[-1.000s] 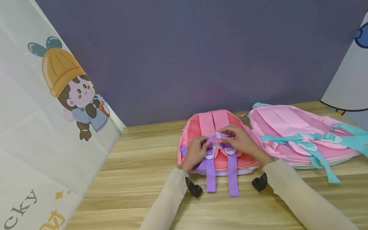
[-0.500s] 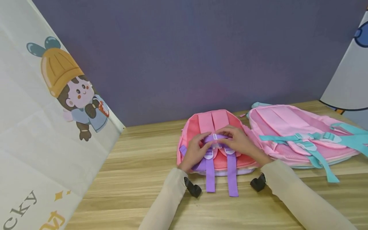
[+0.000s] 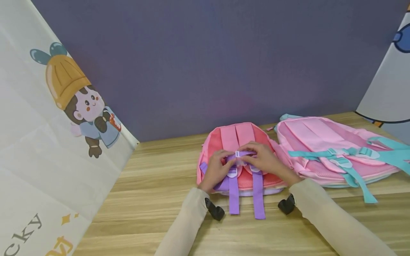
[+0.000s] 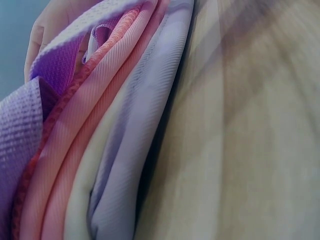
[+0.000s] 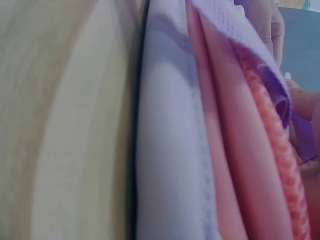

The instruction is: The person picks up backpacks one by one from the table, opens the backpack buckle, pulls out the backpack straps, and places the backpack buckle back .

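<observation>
Pinching the narrow purple chest strap (image 3: 246, 153) between thumb and fingers, the left hand (image 3: 217, 169) and the right hand (image 3: 266, 160) are holding it over the back side of the coral-pink backpack (image 3: 229, 137), which is lying on the wooden table (image 3: 153, 199) beside the light pink backpack (image 3: 307, 131). Compared with one second ago, the white slider (image 3: 237, 154) is sitting more to the left, nearer to the left fingertips, and the right hand is also lying more leftward. This probably means that the slider's place is being adjusted, although I cannot tell which fingertips are touching it.
</observation>
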Available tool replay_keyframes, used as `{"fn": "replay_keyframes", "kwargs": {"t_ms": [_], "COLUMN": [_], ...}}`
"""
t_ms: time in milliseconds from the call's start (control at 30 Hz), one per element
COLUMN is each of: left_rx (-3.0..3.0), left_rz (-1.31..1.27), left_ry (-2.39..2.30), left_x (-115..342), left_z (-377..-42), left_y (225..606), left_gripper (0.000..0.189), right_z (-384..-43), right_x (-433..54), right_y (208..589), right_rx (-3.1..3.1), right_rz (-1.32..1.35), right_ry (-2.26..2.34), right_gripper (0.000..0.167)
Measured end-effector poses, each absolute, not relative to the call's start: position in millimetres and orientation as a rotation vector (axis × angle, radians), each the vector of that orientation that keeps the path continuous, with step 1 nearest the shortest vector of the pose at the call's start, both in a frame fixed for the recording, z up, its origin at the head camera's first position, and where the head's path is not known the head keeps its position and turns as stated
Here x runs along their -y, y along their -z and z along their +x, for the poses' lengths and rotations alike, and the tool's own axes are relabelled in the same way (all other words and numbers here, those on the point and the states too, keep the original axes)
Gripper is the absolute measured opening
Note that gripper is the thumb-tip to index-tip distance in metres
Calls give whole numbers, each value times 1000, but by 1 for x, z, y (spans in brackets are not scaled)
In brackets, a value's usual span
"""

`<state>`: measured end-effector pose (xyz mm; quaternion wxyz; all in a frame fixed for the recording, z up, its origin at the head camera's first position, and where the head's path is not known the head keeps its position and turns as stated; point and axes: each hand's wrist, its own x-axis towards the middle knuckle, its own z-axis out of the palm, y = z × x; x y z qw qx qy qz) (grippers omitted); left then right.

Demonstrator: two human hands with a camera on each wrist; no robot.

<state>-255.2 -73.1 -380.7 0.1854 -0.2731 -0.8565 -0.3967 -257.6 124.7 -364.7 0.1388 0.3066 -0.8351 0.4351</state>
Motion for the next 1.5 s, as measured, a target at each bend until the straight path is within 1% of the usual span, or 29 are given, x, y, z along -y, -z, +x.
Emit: {"fn": "replay_keyframes", "kwargs": {"t_ms": [233,500,967,1500], "left_rx": [2455,2483,2472,2453], "left_rz": [-742,-711,-711,-699], "left_ry": [1114,1125,1130,1120], "left_x": [72,72,72,71], "left_z": [-255,-254,-256,-257], "left_y": [381,381,382,383], "left_gripper": [25,24,22,20], "right_z": [-257,-258,-259,-259], "right_x": [-126,-127,-130,-138], "right_y": [364,364,362,356], "right_rx": [2411,2417,2422,2477], "right_rz": [884,819,764,682], "right_ry": [-1300,-1321,-1360,-1354], "right_gripper": [26,25,33,33]}}
